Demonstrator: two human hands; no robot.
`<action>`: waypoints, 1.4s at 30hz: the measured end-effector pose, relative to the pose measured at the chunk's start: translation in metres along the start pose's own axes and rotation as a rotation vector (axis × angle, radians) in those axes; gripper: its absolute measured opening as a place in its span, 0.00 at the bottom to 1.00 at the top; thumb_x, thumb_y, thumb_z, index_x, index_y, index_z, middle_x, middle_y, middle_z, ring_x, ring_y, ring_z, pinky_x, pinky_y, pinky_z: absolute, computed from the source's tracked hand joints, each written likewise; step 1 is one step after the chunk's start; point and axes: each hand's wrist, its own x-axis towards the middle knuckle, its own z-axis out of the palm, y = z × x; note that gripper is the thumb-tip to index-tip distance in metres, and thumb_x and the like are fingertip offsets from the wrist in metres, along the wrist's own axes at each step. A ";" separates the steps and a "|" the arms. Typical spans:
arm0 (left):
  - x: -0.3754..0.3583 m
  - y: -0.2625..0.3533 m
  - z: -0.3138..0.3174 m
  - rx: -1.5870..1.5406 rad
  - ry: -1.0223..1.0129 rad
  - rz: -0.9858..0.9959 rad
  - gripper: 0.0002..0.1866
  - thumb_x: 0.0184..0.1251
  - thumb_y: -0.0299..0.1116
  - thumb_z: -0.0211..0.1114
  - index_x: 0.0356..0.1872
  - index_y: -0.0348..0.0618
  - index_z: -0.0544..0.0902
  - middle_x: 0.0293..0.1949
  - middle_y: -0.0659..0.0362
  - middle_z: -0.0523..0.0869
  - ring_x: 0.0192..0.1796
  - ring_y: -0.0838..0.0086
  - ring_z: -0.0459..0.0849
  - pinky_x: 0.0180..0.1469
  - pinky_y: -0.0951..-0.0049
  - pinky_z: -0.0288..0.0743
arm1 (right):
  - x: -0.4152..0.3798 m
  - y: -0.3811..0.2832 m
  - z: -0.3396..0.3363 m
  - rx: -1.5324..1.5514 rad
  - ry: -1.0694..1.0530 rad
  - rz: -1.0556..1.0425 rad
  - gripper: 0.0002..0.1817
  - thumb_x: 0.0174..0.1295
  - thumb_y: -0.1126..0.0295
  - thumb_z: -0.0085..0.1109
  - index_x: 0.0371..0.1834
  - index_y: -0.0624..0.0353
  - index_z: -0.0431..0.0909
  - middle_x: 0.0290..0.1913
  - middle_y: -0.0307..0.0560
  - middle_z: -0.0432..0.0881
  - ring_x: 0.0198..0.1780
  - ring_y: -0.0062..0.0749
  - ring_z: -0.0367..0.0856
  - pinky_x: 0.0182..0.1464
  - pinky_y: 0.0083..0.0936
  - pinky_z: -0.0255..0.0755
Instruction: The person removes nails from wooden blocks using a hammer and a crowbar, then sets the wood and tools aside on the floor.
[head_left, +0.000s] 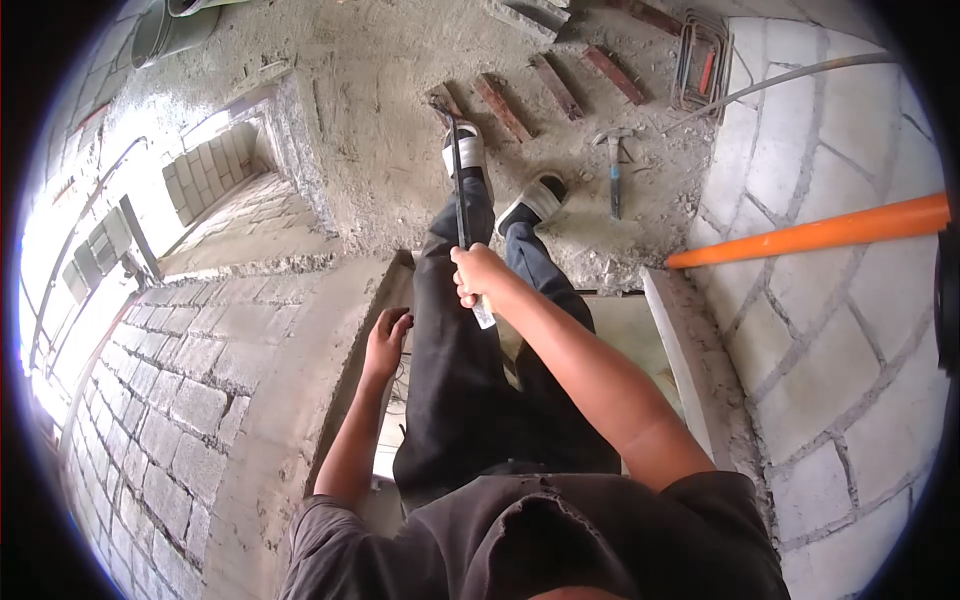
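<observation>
My right hand (477, 275) is wrapped round a long dark metal bar (460, 190). A pale end (485, 317) of it sticks out below my fist. The bar's far end reaches down beside my left shoe (466, 150), near a short reddish-brown block (445, 98); whether they touch is hard to make out. My left hand (385, 342) hangs loosely by my left thigh, fingers slightly bent, with nothing visible in it. A hammer (615, 175) with a blue band on its handle lies on the floor right of my right shoe (535, 203).
Several reddish-brown blocks (503, 107) lie in a row on the rough concrete floor (380, 120). Bent metal rods (698, 65) lean at the back right. An orange pipe (810, 235) crosses the right block wall (820, 360). Another block wall (190, 400) stands left.
</observation>
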 end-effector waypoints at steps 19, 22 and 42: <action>0.100 0.081 -0.063 0.064 -0.017 0.024 0.19 0.80 0.41 0.59 0.59 0.38 0.82 0.47 0.53 0.90 0.52 0.69 0.89 0.55 0.68 0.80 | -0.056 -0.008 0.002 -1.094 0.588 -0.422 0.27 0.80 0.54 0.42 0.42 0.69 0.83 0.39 0.72 0.85 0.46 0.68 0.85 0.50 0.55 0.77; 0.109 0.100 -0.075 0.072 -0.037 0.038 0.19 0.80 0.42 0.58 0.60 0.38 0.82 0.47 0.54 0.90 0.54 0.70 0.88 0.56 0.68 0.79 | -0.060 0.005 -0.025 -1.130 0.631 -0.307 0.24 0.80 0.55 0.41 0.43 0.63 0.84 0.41 0.68 0.86 0.45 0.67 0.85 0.50 0.55 0.77; 0.104 0.088 -0.068 0.130 -0.067 0.014 0.19 0.79 0.41 0.60 0.59 0.36 0.82 0.46 0.52 0.90 0.50 0.69 0.89 0.54 0.68 0.79 | -0.136 0.098 -0.248 -1.311 0.813 -0.399 0.26 0.79 0.49 0.44 0.40 0.59 0.82 0.29 0.63 0.84 0.35 0.64 0.84 0.39 0.57 0.75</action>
